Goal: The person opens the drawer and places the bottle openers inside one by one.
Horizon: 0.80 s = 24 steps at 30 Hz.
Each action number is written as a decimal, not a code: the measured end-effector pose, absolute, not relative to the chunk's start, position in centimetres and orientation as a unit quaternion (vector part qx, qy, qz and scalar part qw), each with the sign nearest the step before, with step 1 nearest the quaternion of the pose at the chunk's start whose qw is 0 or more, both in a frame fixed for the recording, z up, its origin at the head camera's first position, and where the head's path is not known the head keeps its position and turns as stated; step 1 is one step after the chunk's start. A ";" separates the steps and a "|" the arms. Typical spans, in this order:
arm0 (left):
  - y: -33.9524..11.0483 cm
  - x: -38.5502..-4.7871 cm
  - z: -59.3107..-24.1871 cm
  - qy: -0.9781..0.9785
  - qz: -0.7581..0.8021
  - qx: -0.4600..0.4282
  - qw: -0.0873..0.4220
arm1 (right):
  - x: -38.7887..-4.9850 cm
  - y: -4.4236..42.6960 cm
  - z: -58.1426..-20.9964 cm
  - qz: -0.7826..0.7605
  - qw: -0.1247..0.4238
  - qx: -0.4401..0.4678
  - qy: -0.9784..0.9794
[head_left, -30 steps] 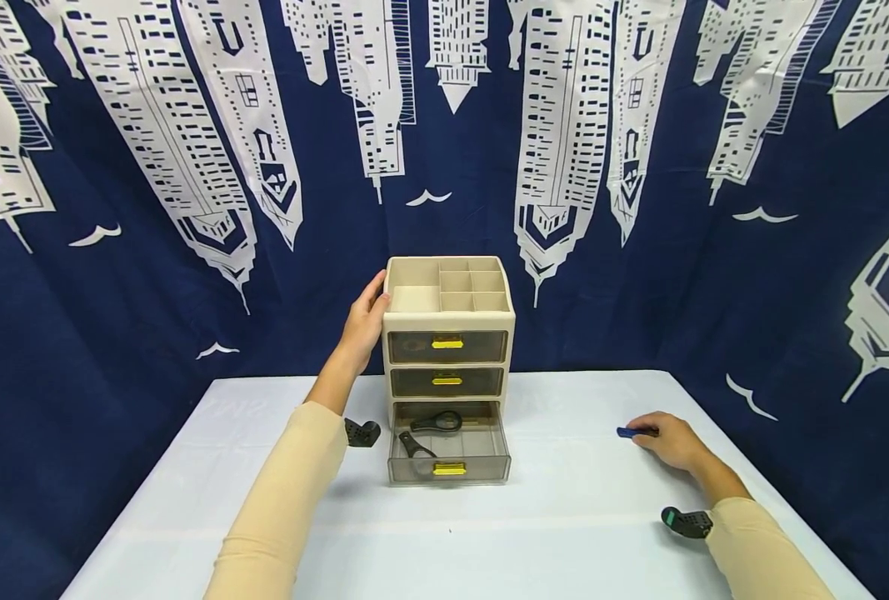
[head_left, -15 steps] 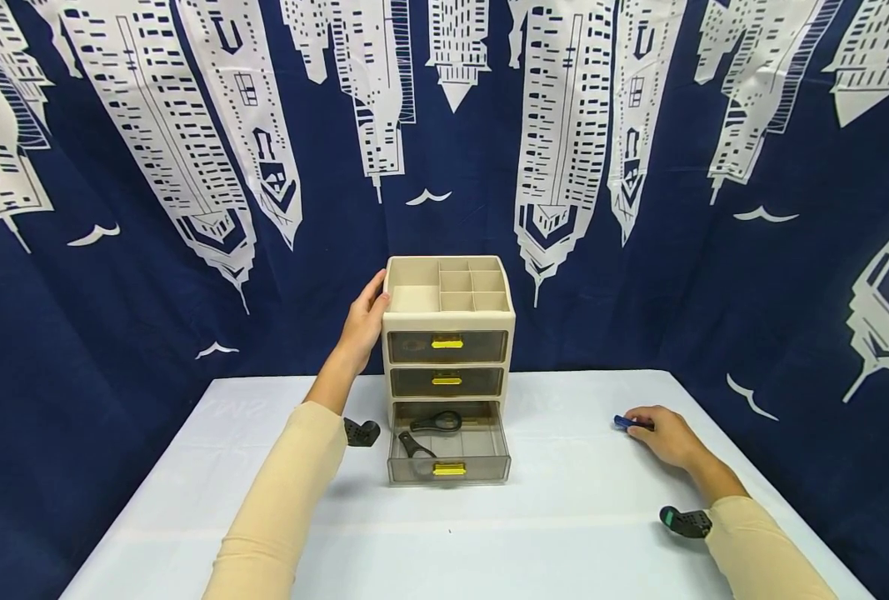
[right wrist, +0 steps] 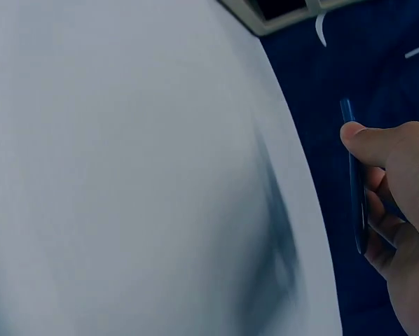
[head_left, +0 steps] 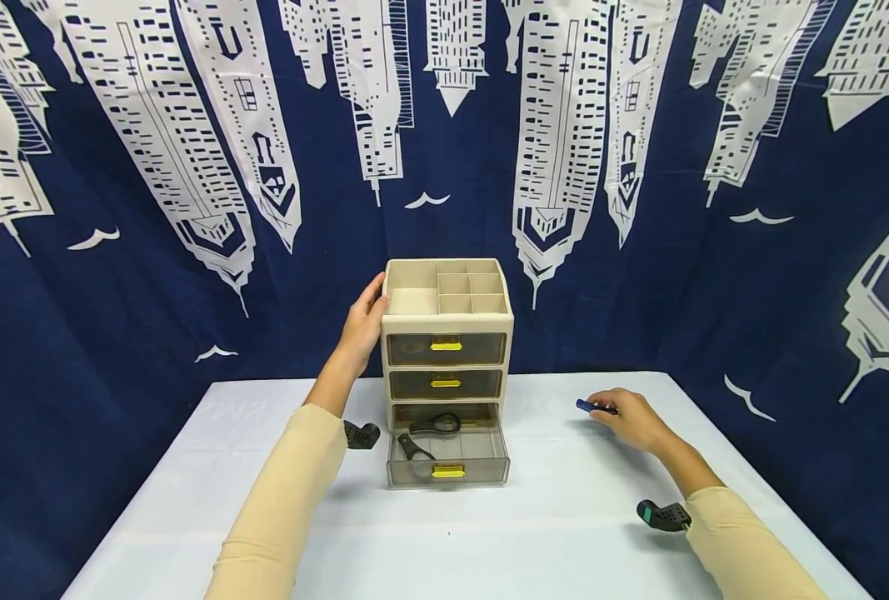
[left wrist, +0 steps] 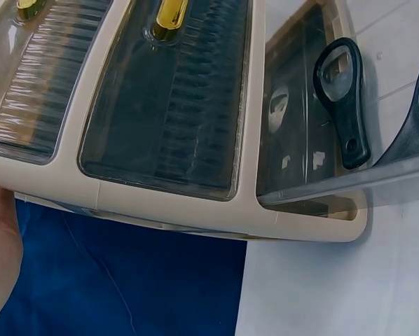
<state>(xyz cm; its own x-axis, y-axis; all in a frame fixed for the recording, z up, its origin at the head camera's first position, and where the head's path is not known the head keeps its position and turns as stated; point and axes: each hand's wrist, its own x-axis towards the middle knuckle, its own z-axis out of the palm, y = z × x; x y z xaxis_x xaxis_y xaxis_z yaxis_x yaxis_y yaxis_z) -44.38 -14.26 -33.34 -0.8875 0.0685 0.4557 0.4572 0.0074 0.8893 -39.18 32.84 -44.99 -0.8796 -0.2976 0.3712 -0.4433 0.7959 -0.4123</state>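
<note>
A cream desktop organizer point(head_left: 510, 358) with three smoky drawers stands at the back of the table. My left hand point(head_left: 360, 327) rests against its upper left side; in the left wrist view only part of that hand point(left wrist: 1, 255) shows at the edge. The bottom drawer point(head_left: 407, 473) is pulled out. Two black magnifying glasses point(head_left: 417, 447) point(left wrist: 349, 115) lie in it. To the right, above the table, my right hand point(head_left: 631, 421) pinches a slim dark-blue bar point(head_left: 586, 406) point(right wrist: 357, 189) between thumb and fingers. Its exact kind is unclear.
The white table point(head_left: 564, 533) runs up to a dark blue curtain point(head_left: 324, 217) printed with white buildings. Compartments point(head_left: 414, 300) form the organizer's top. The upper drawer point(head_left: 481, 348) and middle drawer point(head_left: 481, 385) are closed; something faint shows inside the upper one.
My right hand has lifted the blue bar and carried it left and away from me, nearer the organizer. My left hand stays against the organizer's side.
</note>
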 end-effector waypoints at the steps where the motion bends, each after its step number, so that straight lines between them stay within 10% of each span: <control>1: -14.3 -44.4 -33.3 -0.695 -0.679 -0.189 0.145 | -39.2 32.5 -44.8 0.252 0.146 0.200 -0.936; 24: -14.2 -44.3 -33.5 -0.689 -0.684 -0.189 0.147 | -38.7 28.2 -43.0 0.256 0.145 0.272 -0.916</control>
